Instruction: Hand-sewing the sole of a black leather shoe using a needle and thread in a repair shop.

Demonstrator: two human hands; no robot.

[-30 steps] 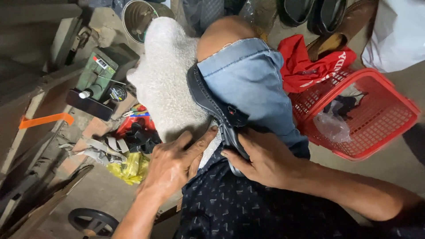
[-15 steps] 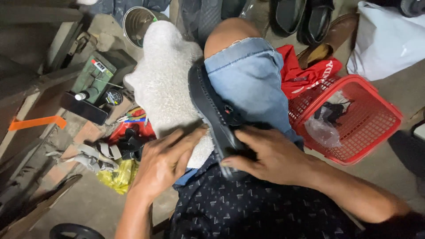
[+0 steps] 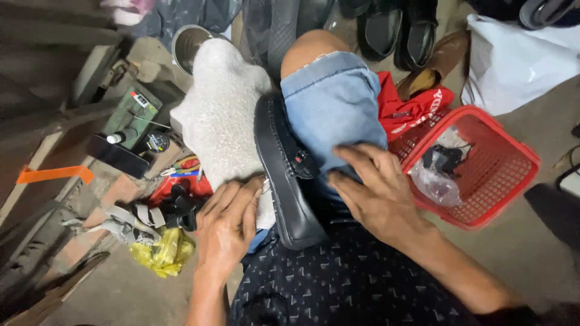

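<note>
Looking down at the lap: left hand (image 3: 226, 232) lies flat, fingers spread, on the lower edge of the white fuzzy cloth (image 3: 220, 118), fingertips touching the side of the black loafer (image 3: 289, 175); nothing clamped in that grip. Right hand (image 3: 377, 193) rests palm-down, fingers apart, on the denim-covered thigh (image 3: 332, 102) just right of the shoe, thumb near the shoe's upper; grip empty too. Loafer sits at frame centre, lying lengthwise along the thigh, wedged between cloth on its left and denim on its right, heel end toward the dark patterned shirt (image 3: 344, 284) at bottom. Judgement: the step looks like seating and steadying the shoe on the lap, not working on it yet, since neither hand carries a tool. Next move would likely call for one hand to pin the shoe firmly while the other fetches something from the clutter at left; shoe could roll off the thigh if let go. Left of the knee, lower left: yellow plastic bag (image 3: 160, 253), black bits on a red tray (image 3: 175, 193). Further up left: green box (image 3: 133, 111), small dark tin (image 3: 157, 142), orange strip (image 3: 54, 175). Right of centre: red basket (image 3: 519, 163) with a clear bag inside, red fabric (image 3: 411, 108) beside it. Top of frame: metal can (image 3: 187, 39), dark shoes (image 3: 393, 27), brown shoe (image 3: 438, 63), white bag (image 3: 519, 60).
</note>
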